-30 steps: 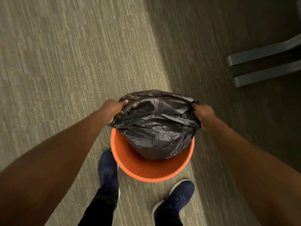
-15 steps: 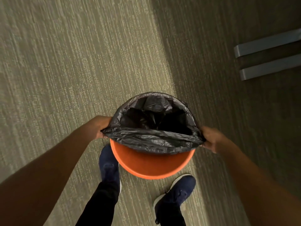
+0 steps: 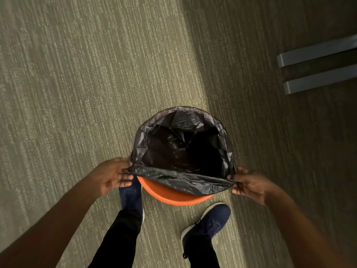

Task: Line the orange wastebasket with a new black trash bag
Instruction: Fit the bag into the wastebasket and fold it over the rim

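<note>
The orange wastebasket (image 3: 173, 197) stands on the carpet between my feet, only its near rim showing. A black trash bag (image 3: 181, 151) sits open inside it, its mouth folded over the far rim and both sides. The bag's near edge stretches as a taut band above the near rim. My left hand (image 3: 110, 176) pinches that edge at the left side of the basket. My right hand (image 3: 249, 183) pinches it at the right side.
Striped beige carpet (image 3: 87, 84) covers the floor, darker in shadow on the right. Two grey metal bars (image 3: 316, 68) of a furniture base lie at the upper right. My dark blue shoes (image 3: 208, 221) stand just behind the basket.
The bag went from a bunched mass held above the basket to an open mouth spread over the far rim. Both hands have moved down and toward me with the near edge.
</note>
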Motion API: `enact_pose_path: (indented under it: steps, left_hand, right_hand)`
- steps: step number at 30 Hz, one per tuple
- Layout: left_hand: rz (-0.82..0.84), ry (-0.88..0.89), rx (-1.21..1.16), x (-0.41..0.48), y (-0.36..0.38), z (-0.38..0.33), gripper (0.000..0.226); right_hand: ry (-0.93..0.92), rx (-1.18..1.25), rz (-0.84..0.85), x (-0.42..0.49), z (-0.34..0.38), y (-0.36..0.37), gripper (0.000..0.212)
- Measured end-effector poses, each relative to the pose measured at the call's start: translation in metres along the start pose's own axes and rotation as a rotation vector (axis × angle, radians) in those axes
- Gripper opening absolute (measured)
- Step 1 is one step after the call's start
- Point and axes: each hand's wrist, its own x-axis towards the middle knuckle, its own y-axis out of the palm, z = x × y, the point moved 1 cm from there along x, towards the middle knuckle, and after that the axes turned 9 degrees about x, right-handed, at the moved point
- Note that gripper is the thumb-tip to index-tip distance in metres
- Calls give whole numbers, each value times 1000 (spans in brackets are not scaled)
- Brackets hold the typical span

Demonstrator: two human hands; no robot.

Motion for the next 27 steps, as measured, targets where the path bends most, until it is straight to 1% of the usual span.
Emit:
enact_pose_path:
  steps: [3, 6, 11, 15, 17, 19, 21, 23, 24, 27]
  left_hand:
    - [-11, -2, 52, -5, 13, 13, 9]
    - [-29, -21, 28, -11, 33, 29, 15]
    - [-16, -79, -6, -14, 59, 63, 15]
    - [-11, -98, 24, -12, 75, 80, 14]
    - [-22, -78, 36, -9, 79, 84, 13]
    - [-42, -39, 49, -5, 81, 85, 14]
    - [-73, -2, 51, 1, 80, 84, 19]
    - [-122, 25, 46, 8, 79, 80, 26]
    - [-147, 34, 27, 12, 79, 77, 29]
    - [-193, 50, -138, 21, 75, 66, 28]
  right_hand:
    - [45, -178, -7, -4, -8, 14, 24]
    - [110, -278, 0, -7, -19, 30, 19]
    - [138, -319, -24, 0, -47, 46, 16]
    - [135, -328, -69, 9, -72, 58, 15]
    - [107, -337, -119, 15, -83, 65, 13]
    - [34, -349, -189, 21, -92, 70, 9]
    - [-16, -296, -268, 28, -99, 73, 9]
    - [-27, -230, -323, 35, -102, 77, 8]
    - [-28, -196, -343, 38, -102, 78, 11]
    - [-36, -32, -398, 47, -98, 79, 23]
